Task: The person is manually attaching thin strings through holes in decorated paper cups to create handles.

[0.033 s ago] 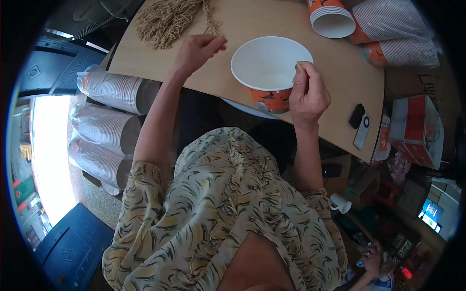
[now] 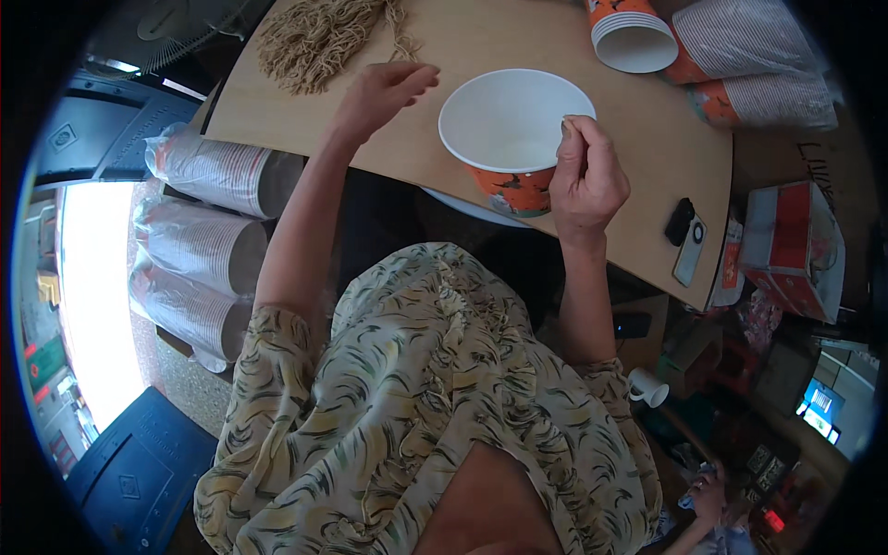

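My right hand (image 2: pixel 589 180) grips the rim of a large paper tub (image 2: pixel 518 120) between thumb and fingers. White inside and orange with dark shapes outside, the tub is tilted toward me at the table's near edge. Just left of it my left hand (image 2: pixel 384 100) hovers over the table, fingers stretched out and loosely apart, with nothing seen in them. Beyond that hand a heap of tan strings (image 2: pixel 310 46) lies on the table, and a few loose strands (image 2: pixel 402 37) trail from its right side.
Nested orange tubs (image 2: pixel 634 42) and plastic-wrapped stacks (image 2: pixel 758 65) lie at the far right of the table (image 2: pixel 407 139). A phone (image 2: pixel 689 252) lies near the right edge. More wrapped tubs (image 2: pixel 199 240) stand at my left. Another person's hand (image 2: pixel 710 495) shows at lower right.
My left hand's fingers have gone from a pinch to spread and stretched out. The tub in my right hand has barely moved.
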Demonstrator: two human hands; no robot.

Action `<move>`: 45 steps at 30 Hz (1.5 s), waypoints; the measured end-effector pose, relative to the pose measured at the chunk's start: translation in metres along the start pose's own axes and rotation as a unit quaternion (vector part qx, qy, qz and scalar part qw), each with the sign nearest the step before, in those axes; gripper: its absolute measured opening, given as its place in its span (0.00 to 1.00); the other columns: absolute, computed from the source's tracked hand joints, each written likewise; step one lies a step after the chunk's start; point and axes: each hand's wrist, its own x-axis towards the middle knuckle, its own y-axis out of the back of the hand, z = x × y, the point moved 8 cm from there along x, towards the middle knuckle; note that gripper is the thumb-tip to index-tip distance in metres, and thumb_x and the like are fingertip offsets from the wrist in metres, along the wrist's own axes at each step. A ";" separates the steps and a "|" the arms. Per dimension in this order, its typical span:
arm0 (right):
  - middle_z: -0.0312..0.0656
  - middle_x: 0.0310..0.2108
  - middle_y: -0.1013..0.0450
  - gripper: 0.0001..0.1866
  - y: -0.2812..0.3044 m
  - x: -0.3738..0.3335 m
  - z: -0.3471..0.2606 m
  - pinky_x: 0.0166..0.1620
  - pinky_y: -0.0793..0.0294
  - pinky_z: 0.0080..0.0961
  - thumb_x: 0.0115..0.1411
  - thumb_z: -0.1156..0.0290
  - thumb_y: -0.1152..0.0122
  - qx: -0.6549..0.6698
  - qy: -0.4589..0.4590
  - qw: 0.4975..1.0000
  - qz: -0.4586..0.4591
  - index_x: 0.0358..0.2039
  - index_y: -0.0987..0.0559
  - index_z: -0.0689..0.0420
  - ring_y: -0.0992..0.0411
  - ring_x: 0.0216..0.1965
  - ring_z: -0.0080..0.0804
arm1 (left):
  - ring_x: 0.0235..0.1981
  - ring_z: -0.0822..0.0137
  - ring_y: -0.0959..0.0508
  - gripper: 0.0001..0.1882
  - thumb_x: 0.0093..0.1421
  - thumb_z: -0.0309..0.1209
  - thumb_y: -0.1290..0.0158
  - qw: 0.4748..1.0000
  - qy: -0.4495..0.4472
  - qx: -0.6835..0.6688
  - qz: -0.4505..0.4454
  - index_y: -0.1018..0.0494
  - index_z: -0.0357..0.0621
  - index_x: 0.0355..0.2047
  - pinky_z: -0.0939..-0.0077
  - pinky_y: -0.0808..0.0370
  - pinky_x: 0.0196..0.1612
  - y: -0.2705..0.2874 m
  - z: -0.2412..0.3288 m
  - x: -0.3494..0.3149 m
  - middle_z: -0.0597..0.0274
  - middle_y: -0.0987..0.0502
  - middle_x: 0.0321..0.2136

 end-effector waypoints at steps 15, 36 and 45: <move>0.44 0.29 0.22 0.06 -0.020 0.006 -0.006 0.30 0.22 0.29 0.61 0.79 0.35 0.044 -0.006 0.999 -0.015 0.39 0.21 0.62 0.21 0.27 0.38 | 0.38 0.70 0.17 0.21 0.59 0.31 0.38 0.977 -0.020 -0.181 -0.113 0.22 0.37 0.52 0.75 0.19 0.42 -0.073 0.024 0.045 0.56 0.16 0.38; 0.44 0.30 0.21 0.07 -0.007 -0.008 -0.011 0.33 0.20 0.30 0.60 0.79 0.33 0.043 0.011 0.999 0.028 0.38 0.21 0.63 0.20 0.30 0.40 | 0.30 0.75 0.20 0.16 0.59 0.34 0.39 0.994 -0.023 -0.094 -0.059 0.20 0.37 0.43 0.77 0.22 0.34 -0.074 0.035 0.032 0.62 0.17 0.31; 0.45 0.31 0.21 0.07 -0.005 -0.010 -0.018 0.34 0.20 0.30 0.60 0.79 0.34 0.047 0.010 0.999 0.012 0.39 0.21 0.63 0.20 0.31 0.41 | 0.31 0.75 0.20 0.16 0.58 0.34 0.37 0.986 -0.084 -0.131 -0.056 0.20 0.40 0.44 0.78 0.22 0.34 -0.073 0.044 0.025 0.62 0.17 0.32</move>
